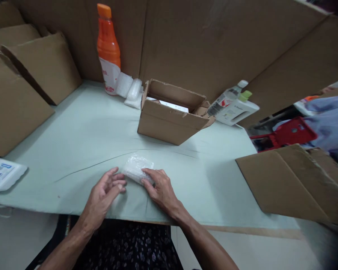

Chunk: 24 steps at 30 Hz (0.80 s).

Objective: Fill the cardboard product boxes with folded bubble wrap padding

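Observation:
A small packet of clear bubble wrap (pixel 136 165) lies on the pale green tabletop (pixel 101 135), near the front edge. My right hand (pixel 160 187) has its thumb and fingers on the packet's right side, holding it. Just left of the packet is my left hand (pixel 105 191), fingers loosely bent and apart, with nothing in it. What the bubble wrap contains, if anything, I cannot make out. Behind the packet stands an open cardboard box (pixel 169 122), with something white inside showing below its rim.
An orange bottle (pixel 109 48) stands at the back beside several bubble-wrapped rolls (pixel 133 90). Right of the box are a clear bottle (pixel 224 100) and a white jug (pixel 236 110). Cardboard boxes (pixel 19 101) stand left, another carton (pixel 281 183) right. A white labelled pack (pixel 4 174) lies left.

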### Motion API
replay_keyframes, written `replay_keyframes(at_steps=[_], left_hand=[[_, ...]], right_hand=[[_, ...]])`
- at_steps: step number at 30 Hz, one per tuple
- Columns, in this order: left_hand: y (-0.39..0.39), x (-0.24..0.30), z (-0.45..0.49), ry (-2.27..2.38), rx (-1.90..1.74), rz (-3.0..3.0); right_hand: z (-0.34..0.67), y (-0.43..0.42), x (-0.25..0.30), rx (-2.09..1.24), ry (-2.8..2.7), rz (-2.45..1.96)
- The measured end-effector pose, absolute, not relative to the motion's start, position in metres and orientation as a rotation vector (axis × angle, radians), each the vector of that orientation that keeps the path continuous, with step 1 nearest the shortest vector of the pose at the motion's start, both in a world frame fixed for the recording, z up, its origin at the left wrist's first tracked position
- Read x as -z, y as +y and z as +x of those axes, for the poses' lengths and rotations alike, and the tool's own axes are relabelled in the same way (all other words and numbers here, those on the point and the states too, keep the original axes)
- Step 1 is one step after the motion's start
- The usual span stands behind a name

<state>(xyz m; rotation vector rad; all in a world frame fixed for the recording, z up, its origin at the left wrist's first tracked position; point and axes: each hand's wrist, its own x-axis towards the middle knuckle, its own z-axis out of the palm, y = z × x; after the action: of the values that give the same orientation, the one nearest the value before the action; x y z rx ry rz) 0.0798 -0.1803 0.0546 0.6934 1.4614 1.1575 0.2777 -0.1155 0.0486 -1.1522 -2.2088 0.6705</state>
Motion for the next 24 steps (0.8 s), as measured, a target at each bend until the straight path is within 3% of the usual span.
replay_keyframes(at_steps=[4, 7, 10, 16, 21, 24], left_hand=[[-0.181, -0.059, 0.092, 1.196, -1.2, 0.408], [-0.176, -0.059, 0.095, 1.212, -1.216, 0.382], [-0.174, -0.061, 0.094, 1.279, -1.108, 0.563], [-0.177, -0.062, 0.095, 1.469, -1.057, 0.967], [-0.175, -0.059, 0.1, 1.136, -1.082, 0.966], [-0.171, -0.058, 0.1, 1.181, -0.977, 1.067]], right_hand=[[0.27, -0.129, -0.059, -0.934, -2.162, -1.152], [0.272, -0.133, -0.063, -0.887, -2.137, -1.147], [0.281, -0.127, -0.067, -0.853, -2.042, -1.199], [0.28, -0.12, -0.079, -1.16, -1.96, -1.13], [0.268, -0.12, -0.081, -1.328, -1.581, -1.103], [0.272, -0.118, -0.081, -1.327, -1.591, -1.106]])
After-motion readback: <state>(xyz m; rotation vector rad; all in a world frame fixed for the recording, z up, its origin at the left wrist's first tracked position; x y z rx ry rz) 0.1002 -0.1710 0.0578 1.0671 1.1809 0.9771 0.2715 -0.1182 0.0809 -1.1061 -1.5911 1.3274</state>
